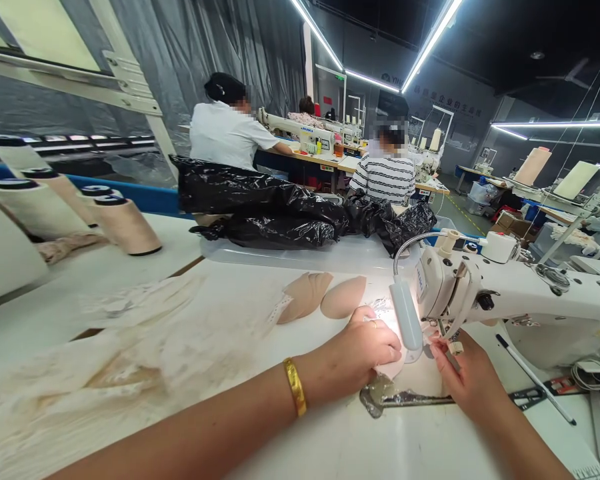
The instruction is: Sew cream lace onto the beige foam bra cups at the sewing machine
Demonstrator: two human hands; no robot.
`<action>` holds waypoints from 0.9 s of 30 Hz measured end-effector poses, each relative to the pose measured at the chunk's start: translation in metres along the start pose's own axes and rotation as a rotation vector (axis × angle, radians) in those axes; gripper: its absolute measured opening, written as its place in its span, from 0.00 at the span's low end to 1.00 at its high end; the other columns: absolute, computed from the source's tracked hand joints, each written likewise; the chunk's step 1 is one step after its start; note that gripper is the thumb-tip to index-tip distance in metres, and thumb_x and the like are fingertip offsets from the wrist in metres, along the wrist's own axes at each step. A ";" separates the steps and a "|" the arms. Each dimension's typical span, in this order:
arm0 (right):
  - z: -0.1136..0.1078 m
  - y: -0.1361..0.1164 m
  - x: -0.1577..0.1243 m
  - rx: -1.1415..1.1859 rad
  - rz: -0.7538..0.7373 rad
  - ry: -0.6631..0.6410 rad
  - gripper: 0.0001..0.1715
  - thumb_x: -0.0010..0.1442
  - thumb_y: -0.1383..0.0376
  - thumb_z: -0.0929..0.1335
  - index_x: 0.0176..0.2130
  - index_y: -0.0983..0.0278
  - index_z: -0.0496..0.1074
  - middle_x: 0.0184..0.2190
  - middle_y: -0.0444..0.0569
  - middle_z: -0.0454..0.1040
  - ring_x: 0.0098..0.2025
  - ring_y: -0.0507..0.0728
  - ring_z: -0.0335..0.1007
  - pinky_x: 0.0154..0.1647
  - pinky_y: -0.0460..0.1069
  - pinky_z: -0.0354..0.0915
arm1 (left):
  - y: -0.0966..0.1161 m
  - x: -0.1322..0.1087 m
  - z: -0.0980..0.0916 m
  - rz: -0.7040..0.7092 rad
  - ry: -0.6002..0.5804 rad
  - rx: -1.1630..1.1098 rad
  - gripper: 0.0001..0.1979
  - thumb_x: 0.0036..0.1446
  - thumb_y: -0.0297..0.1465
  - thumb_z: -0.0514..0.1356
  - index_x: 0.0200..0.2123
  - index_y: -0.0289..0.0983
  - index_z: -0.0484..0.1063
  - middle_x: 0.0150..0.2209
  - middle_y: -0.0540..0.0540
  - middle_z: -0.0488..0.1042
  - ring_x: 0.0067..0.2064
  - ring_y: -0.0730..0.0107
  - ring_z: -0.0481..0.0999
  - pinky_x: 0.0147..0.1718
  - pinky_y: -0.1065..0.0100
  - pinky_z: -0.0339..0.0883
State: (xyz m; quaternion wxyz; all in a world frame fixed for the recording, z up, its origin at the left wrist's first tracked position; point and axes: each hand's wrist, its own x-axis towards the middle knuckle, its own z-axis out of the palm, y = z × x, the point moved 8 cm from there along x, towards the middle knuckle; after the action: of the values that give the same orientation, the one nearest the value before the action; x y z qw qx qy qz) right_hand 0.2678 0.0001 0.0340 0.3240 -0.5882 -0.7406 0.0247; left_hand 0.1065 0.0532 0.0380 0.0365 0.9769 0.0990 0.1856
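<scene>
At the sewing machine [450, 287], my left hand [373, 343] is closed on a piece of pale fabric [393, 370] with a lacy edge, left of the needle. My right hand [463, 370] pinches the fabric's other end beside the presser foot, its fingertips partly hidden by the machine head. A grey lamp [407, 317] on a bent metal neck lights the cloth and covers part of it. Beyond my left hand lie two beige moulded cups [344, 297], the left one trimmed with lace.
Sheer cream fabric [125, 367] spreads over the left of the table. Thread cones [125, 223] stand at the far left. Black plastic bags [260, 200] lie on a clear bin behind the table. A white rod [535, 380] is at the right. Other people sit at machines beyond.
</scene>
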 end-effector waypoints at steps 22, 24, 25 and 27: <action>0.018 -0.019 -0.007 -0.036 -0.167 -0.243 0.12 0.73 0.66 0.59 0.46 0.57 0.71 0.36 0.47 0.74 0.37 0.58 0.72 0.37 0.52 0.67 | 0.009 -0.005 -0.003 -0.007 0.067 0.088 0.08 0.55 0.22 0.64 0.31 0.38 0.69 0.32 0.52 0.75 0.34 0.64 0.71 0.47 0.55 0.50; 0.023 -0.027 -0.010 -0.001 -0.230 -0.329 0.12 0.73 0.68 0.61 0.46 0.57 0.71 0.36 0.46 0.73 0.38 0.58 0.71 0.39 0.51 0.66 | 0.017 -0.007 -0.004 0.022 0.083 0.115 0.09 0.58 0.25 0.64 0.28 0.37 0.66 0.30 0.52 0.73 0.32 0.66 0.68 0.46 0.55 0.50; 0.024 -0.031 -0.011 0.008 -0.252 -0.360 0.11 0.72 0.68 0.61 0.45 0.57 0.72 0.36 0.46 0.72 0.39 0.57 0.71 0.39 0.51 0.66 | 0.021 -0.008 -0.006 0.039 0.090 0.128 0.11 0.60 0.27 0.64 0.27 0.37 0.66 0.30 0.52 0.73 0.31 0.66 0.67 0.46 0.55 0.51; 0.026 -0.035 -0.013 0.002 -0.270 -0.395 0.10 0.72 0.67 0.62 0.43 0.57 0.72 0.36 0.46 0.71 0.40 0.57 0.70 0.39 0.51 0.65 | 0.030 -0.010 -0.007 0.061 0.090 0.141 0.13 0.62 0.31 0.65 0.27 0.38 0.66 0.29 0.52 0.72 0.31 0.66 0.67 0.45 0.55 0.51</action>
State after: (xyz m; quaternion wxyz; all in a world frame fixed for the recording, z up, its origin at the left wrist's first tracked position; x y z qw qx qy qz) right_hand 0.2257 -0.0133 0.0226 0.1740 -0.4673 -0.8614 0.0964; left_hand 0.0998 0.0224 0.0439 -0.0424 0.9703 0.0835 0.2230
